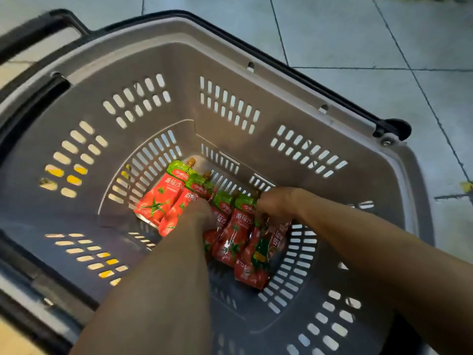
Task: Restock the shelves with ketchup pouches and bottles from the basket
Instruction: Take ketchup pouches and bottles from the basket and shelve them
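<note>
Two bare forearms reach down from the near edge into a deep plastic basket (230, 55). Left hand (202, 211) has its fingers curled down among the ketchup pouches (230, 234), closing on the upper part of a pouch in the middle of the row. Right hand (275, 203) is bunched into a curled grip over the spout ends of the pouches on the right; exactly which pouch it pinches cannot be told.

These pouches are glossy, soft foil packs, red with tomato pictures, green across the top and ending in small amber screw spouts. They lie overlapping in a loose row on the basket floor, spouts pointing to the far side. Two more pouches (163, 196) lie at the left end of the row, free of either hand, against the far-left corner.

Smooth grey moulded walls slope inward, pierced with groups of rounded oblong slots, as is the floor. Black handles (332, 96) fold along the rim. Around the basket lies a pale tiled floor (358, 29) with dark grout lines.
</note>
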`<state>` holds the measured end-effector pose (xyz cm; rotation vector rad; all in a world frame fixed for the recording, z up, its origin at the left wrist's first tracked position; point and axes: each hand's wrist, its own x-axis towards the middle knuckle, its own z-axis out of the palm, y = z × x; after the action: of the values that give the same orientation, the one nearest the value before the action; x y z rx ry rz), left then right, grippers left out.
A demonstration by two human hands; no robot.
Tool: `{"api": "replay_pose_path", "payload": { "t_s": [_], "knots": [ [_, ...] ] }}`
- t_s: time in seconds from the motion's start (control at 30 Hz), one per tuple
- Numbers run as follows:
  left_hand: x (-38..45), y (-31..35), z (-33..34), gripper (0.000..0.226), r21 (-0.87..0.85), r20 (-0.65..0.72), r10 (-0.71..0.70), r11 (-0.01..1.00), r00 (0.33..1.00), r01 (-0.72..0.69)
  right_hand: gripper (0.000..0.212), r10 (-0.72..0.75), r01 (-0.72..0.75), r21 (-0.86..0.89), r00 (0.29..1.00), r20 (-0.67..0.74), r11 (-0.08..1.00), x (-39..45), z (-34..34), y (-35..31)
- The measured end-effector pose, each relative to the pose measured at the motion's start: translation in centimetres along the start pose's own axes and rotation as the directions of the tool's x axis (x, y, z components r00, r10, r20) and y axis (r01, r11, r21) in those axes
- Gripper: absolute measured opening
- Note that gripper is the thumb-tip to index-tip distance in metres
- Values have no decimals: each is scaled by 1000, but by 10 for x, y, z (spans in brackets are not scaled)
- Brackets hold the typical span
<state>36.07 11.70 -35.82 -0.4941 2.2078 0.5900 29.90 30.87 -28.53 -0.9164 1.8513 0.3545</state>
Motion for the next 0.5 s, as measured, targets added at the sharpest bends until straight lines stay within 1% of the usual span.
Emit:
{"api": "replay_pose_path", "payload": {
  "t_s": [0.13,0.2,0.27,0.3,0.37,0.4,0.43,0.47,0.5],
  "knots": [
    [-10,0,-20,68,-74,-34,35,997,999,-38,33,0,12,108,995,-104,994,-18,-13,1],
    [-17,1,-38,65,-91,-58,62,994,996,-67,30,10,28,199,982,-188,979,-27,-17,1],
    [-27,1,-62,55,-160,-46,64,985,997,-71,27,17,69,283,957,-289,957,-39,-21,3],
    [-34,0,-75,47,-218,-25,64,974,998,-68,24,23,91,321,942,-335,943,-46,-22,3],
    [-49,-4,-101,18,-308,-5,101,946,995,-98,14,42,136,393,910,-413,909,-60,-26,2],
    [-58,-9,-113,16,-315,-20,131,940,991,-131,9,56,162,429,890,-452,889,-68,-28,0],
    [-69,-12,-126,21,-299,-38,155,941,987,-159,5,73,192,468,868,-491,862,-76,-29,-3],
    [-83,-14,-137,20,-295,-59,183,936,981,-192,7,100,220,514,846,-523,829,-84,-30,-8],
    [-98,-17,-147,14,-314,-70,206,924,976,-218,8,132,249,563,826,-549,788,-93,-31,-13]
  ]
}}
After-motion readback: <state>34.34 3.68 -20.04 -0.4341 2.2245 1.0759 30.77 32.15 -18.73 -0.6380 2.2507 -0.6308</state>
